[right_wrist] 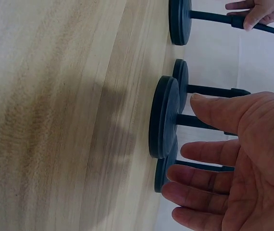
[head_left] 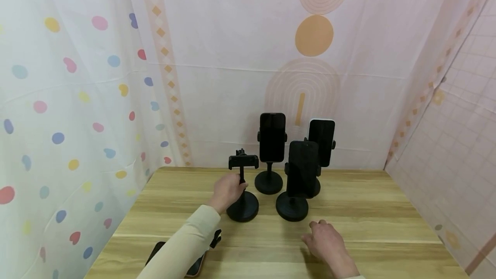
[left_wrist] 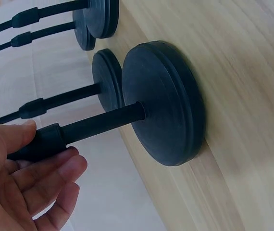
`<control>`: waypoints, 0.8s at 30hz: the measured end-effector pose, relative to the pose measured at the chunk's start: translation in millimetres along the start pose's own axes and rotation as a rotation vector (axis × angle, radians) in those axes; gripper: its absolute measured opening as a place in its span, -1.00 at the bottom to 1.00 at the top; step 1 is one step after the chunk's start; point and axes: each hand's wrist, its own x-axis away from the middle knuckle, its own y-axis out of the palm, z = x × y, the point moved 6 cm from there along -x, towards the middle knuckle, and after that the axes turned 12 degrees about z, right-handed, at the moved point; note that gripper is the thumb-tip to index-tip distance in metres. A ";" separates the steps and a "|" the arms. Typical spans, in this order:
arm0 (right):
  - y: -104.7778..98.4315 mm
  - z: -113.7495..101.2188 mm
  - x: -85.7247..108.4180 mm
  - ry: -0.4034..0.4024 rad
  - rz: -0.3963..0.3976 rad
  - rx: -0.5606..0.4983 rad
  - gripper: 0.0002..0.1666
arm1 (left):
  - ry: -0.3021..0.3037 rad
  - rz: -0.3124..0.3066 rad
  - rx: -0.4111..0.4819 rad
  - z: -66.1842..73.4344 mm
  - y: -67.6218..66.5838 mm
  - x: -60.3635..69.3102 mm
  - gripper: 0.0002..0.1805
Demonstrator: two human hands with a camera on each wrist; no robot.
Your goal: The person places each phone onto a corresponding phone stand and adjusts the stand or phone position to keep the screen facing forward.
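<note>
My left hand (head_left: 227,193) grips the stem of a black phone stand (head_left: 243,210) whose clamp at the top holds no phone. In the left wrist view, thumb and fingers pinch the thick collar on the stem (left_wrist: 103,123), and the round base stands on the wood. My right hand (head_left: 324,242) hovers over the table in front of another stand with a dark phone (head_left: 302,169). Its fingers are relaxed and apart in the right wrist view, touching nothing. Behind stand two more phone stands, one with a black phone (head_left: 272,137), one with a white-edged phone (head_left: 321,141).
A phone (head_left: 197,266) lies flat at the table's front left, partly hidden under my left sleeve (head_left: 186,240). A small black piece (head_left: 215,238) shows beside the sleeve. Patterned curtains (head_left: 217,76) hang behind the wooden table (head_left: 368,210) and along both sides.
</note>
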 end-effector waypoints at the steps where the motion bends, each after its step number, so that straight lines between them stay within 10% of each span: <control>1: 0.4 0.3 0.0 0.001 -0.001 -0.001 -0.48 | -0.001 -0.005 0.005 1.5 1.2 0.1 -0.66; 24: 3.0 2.3 -0.4 0.014 -0.014 -0.016 -0.46 | 0.020 0.011 0.037 17.1 12.8 -0.1 -0.67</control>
